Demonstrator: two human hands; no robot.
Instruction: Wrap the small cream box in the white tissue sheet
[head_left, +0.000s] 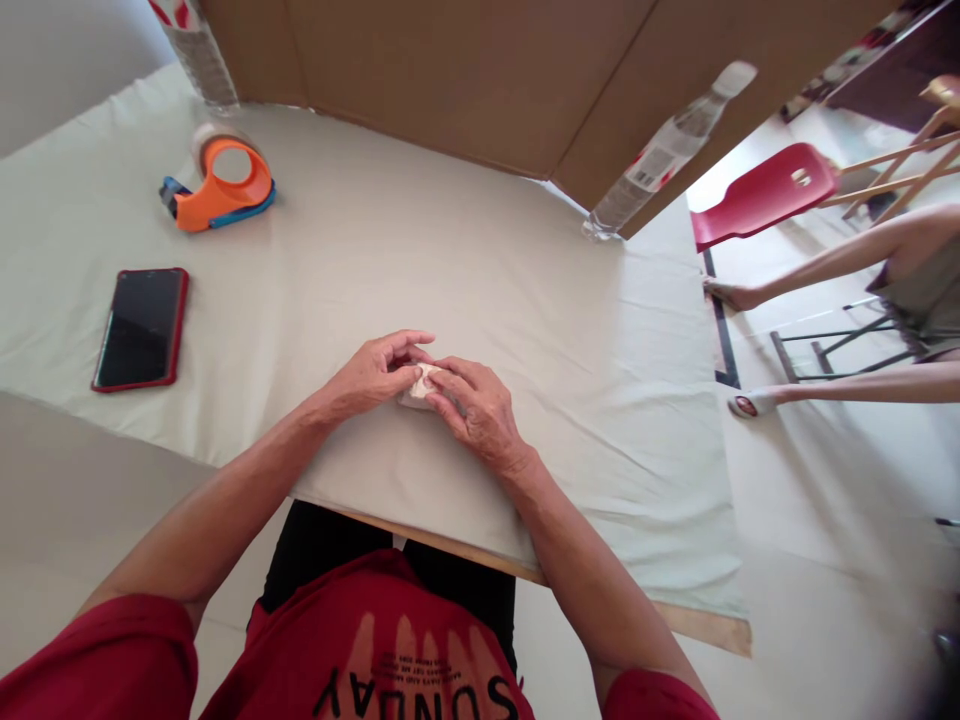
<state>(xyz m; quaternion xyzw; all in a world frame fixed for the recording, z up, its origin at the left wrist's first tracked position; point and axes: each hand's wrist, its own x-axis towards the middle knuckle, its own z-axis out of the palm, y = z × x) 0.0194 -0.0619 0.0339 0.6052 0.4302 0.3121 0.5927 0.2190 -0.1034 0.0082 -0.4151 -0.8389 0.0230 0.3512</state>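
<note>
A small whitish block-like object (422, 383) lies near the front edge of the table, low against the cloth; its kind I cannot make out. My left hand (375, 372) grips its left side with the thumb, while the index finger reaches out above it. From the other side, my right hand (478, 405) curls over the object, thumb below and fingertips on top. The fingers of both hands almost meet there and hide much of it.
A pale cloth (300, 260) covers the table. At left are a phone (142, 328) and an orange tape dispenser (225, 190). Plastic bottles (652, 160) stand against a cardboard panel (450, 80). Right of the table sits a person (919, 270) near a red chair (772, 195).
</note>
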